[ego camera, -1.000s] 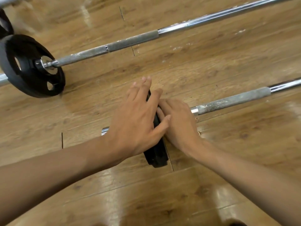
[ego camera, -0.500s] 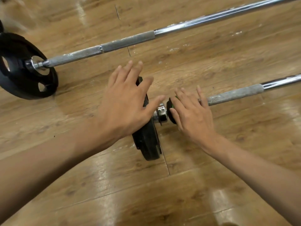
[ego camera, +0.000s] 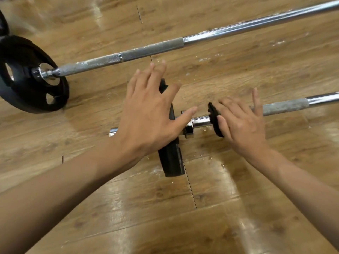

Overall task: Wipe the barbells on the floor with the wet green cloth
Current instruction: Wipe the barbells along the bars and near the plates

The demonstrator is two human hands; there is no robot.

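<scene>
The straight-fingered right hand [ego camera: 242, 125] has slid the dark green cloth [ego camera: 213, 116] along the chrome barbell [ego camera: 200, 123], leaving the left hand [ego camera: 148, 118] (fingers spread) on the black plate [ego camera: 171, 162]; wiping advances.

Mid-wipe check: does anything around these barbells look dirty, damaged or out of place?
White chalky residue coats the rough grips of the far barbell and the near barbell. White flecks lie on the floor beside the near plate. Nothing looks broken.

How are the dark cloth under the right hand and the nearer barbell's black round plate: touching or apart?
Apart. The head view shows bare chrome bar and a collar between the dark cloth and the black round plate.
</scene>
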